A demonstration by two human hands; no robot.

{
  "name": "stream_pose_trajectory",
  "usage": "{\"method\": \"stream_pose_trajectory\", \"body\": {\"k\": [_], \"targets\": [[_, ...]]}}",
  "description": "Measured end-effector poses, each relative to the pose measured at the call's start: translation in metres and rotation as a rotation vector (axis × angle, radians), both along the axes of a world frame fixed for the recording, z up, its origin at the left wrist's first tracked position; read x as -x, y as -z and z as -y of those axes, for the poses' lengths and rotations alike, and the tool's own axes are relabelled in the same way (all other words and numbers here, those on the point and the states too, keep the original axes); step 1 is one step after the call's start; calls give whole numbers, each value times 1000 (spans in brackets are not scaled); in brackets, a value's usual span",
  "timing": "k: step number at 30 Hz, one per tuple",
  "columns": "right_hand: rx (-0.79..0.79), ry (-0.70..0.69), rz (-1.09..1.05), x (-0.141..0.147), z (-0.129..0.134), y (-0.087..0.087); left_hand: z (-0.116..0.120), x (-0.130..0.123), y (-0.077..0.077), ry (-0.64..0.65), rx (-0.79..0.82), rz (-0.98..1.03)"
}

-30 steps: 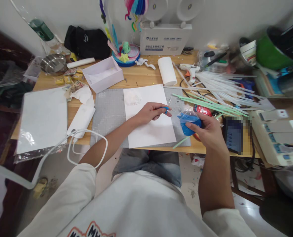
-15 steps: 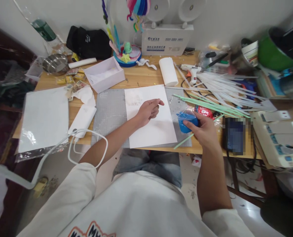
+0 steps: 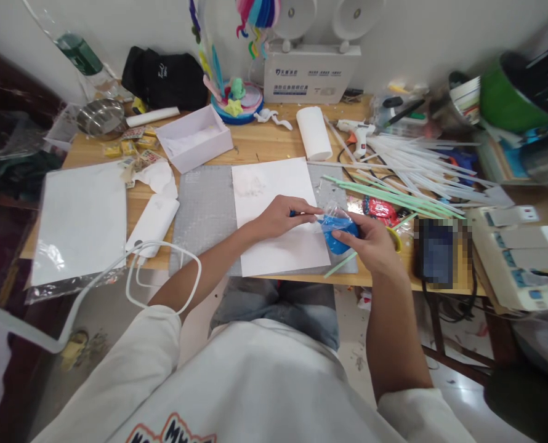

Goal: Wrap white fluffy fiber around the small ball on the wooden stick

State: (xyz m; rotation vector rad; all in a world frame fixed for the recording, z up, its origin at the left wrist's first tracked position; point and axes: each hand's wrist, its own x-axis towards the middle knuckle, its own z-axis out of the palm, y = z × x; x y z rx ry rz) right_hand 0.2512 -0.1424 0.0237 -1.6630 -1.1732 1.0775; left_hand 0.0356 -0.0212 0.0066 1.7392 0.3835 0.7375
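A clear plastic bag [image 3: 338, 213] with a soft-looking blue lump [image 3: 340, 240] inside is gripped between the thumb and fingers of my right hand [image 3: 374, 243]. My left hand [image 3: 282, 216] reaches over the white paper sheet [image 3: 281, 252], its fingers pinched together at the bag's left edge. Between those fingers shows a small blue piece [image 3: 293, 213], mostly hidden. Under the paper lies a grey cutting mat [image 3: 203, 203]. Just beyond my right hand are a red packet [image 3: 379, 210] and a yellow ring-shaped thing [image 3: 396, 239], partly covered.
Pale green strips [image 3: 394, 195] and many white sticks [image 3: 407, 163] lie at right near a glue gun [image 3: 359, 132]. A white roll [image 3: 314, 133] and an open box [image 3: 195, 140] stand behind the paper. A white cable [image 3: 199, 264] loops over my left forearm.
My left hand has moved right, from a loose fist over the paper to the bag's edge. My right hand has brought the bag slightly left, and the yellow ring-shaped thing now shows.
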Motion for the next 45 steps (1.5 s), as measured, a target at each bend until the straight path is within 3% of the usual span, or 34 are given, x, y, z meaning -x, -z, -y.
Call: {"method": "stream_pose_trajectory", "body": {"k": [4,12,17,27,38,45], "targets": [[38,-13,-16,-1,1,2,-2,4,-4,-14,-70,-32],[36,-161,39,3,-1,7,-1,3,4,201,-214,-193],[30,-124,37,3,0,11,3,-2,7,194,-343,-299],[-5,-191,106,6,-5,5,3,-2,11,172,-162,-284],[-6,-201,59,14,0,5,7,-2,3,321,-257,-399],[-22,-136,80,17,0,1,9,-1,1,314,-222,-417]]}}
